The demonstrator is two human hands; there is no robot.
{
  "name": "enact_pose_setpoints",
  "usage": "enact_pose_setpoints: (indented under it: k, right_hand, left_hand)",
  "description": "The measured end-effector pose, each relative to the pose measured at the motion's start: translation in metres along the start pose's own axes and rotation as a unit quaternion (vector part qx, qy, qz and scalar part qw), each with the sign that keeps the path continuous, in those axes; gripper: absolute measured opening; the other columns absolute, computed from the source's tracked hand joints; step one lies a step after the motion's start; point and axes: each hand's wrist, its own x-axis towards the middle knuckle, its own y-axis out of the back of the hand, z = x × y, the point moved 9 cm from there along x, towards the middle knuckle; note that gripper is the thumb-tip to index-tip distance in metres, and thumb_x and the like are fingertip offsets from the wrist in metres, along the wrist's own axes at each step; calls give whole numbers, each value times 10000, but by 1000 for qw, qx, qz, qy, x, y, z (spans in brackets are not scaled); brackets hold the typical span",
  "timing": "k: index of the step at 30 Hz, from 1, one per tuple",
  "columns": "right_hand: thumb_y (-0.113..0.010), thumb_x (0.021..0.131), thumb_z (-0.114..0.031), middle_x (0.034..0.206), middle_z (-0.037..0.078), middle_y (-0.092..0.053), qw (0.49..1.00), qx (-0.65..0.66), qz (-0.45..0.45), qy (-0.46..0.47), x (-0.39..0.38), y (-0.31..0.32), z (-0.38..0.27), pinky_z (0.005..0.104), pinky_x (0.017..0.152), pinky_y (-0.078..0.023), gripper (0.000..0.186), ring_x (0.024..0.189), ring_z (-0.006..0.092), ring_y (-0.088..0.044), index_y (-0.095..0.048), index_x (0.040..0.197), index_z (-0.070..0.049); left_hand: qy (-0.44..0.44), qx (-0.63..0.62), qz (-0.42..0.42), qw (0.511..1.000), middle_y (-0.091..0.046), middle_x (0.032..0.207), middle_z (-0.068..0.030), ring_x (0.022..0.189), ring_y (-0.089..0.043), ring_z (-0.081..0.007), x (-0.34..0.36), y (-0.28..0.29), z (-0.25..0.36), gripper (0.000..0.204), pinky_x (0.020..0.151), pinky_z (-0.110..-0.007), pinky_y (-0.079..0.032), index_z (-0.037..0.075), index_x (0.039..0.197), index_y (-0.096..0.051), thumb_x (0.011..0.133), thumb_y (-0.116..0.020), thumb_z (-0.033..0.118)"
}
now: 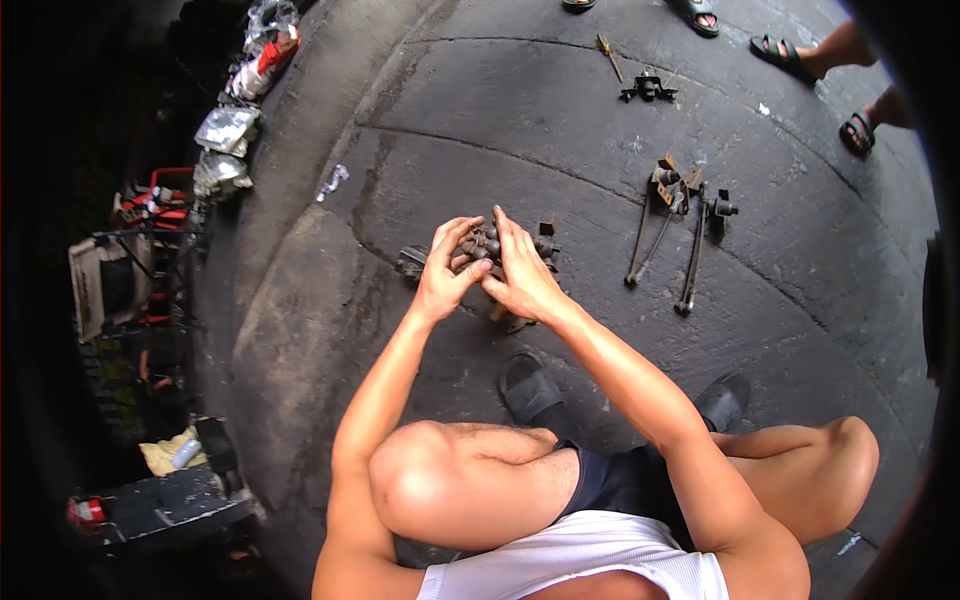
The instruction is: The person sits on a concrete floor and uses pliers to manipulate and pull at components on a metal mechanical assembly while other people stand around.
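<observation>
Between my two hands is a cluster of dark, rounded metal parts [487, 243], with knob-like ends showing in the gap. My left hand [447, 272] curls around its left side, thumb in front. Along the right side lies my right hand [527, 275], fingers long and nearly straight, the palm turned toward the cluster. Together they cup it low over the ground. More dark metal pieces stick out past the hands: a ribbed one [411, 262] on the left and a bracket-like one [547, 238] on the right. The underside of the cluster is hidden.
Rod-and-bracket metal assemblies [692, 215] lie to the right on the dark floor. Farther off are a small metal bracket [649, 88] and a yellow-handled screwdriver [608, 58]. Other people's sandalled feet [785, 55] stand at the far right. Plastic-wrapped packages [226, 130] line the left.
</observation>
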Motion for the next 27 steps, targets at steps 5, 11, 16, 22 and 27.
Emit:
enact_pose_setpoints:
  k: [5,11,16,22,27]
  right_hand:
    - [-745,791,-295,1539,343,-302,991,-95,-89,26,-32,7,36,517,1212,-268,1043,1445,476,-308,-150,1582,34]
    - [-752,773,-194,1230,193,-582,953,-269,-134,30,-105,-11,121,487,1028,-436,473,1185,375,-542,-598,1184,-17]
    - [-612,884,-242,1399,187,-526,852,-456,-212,147,-110,-67,133,497,1128,-343,514,1308,344,-479,-535,1362,-68]
    - [-555,924,-289,1293,200,-560,750,-535,-315,230,-117,-81,147,461,1007,-400,370,1209,357,-514,-608,1224,-79]
    - [-537,1017,-329,935,191,-604,866,-258,-395,-163,-137,-5,148,430,816,-491,337,820,317,-628,-581,1088,-2]
  left_hand:
    - [-75,-38,122,989,-527,1398,-128,1273,-548,-247,-4,-8,-11,480,1046,-366,-465,29,1345,-564,899,-716,117]
    - [-116,14,123,986,-627,1219,-70,1147,-597,-153,0,-11,0,490,1018,-315,-461,32,1373,-510,911,-672,37]
    - [-113,-59,109,986,-580,1227,-46,1154,-576,-146,5,-7,-14,463,1019,-321,-469,42,1325,-513,887,-657,0]
    - [-118,-104,94,983,-568,1242,-56,1181,-558,-154,6,-8,-19,458,1029,-325,-462,47,1310,-538,886,-710,63]
    - [-150,-60,139,977,-580,1245,-101,1188,-581,-238,2,-8,-13,418,1028,-371,-468,39,1256,-592,896,-741,191]
